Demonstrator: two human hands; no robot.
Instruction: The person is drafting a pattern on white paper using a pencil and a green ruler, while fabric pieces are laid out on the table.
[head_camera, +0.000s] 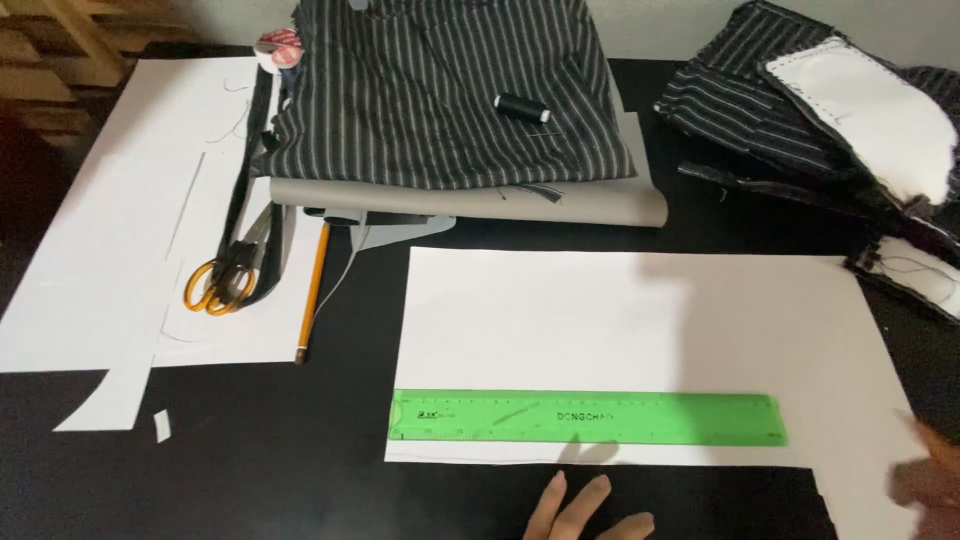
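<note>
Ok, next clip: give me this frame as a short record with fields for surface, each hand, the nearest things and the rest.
surface: black table
left hand: empty, fingers spread, at the bottom edge just below the white paper sheet
right hand: blurred at the right edge, over the sheet's corner
on the sheet: green ruler, lying flat
left side: orange-handled scissors, pencil
back: striped fabric with a black thread spool
</note>
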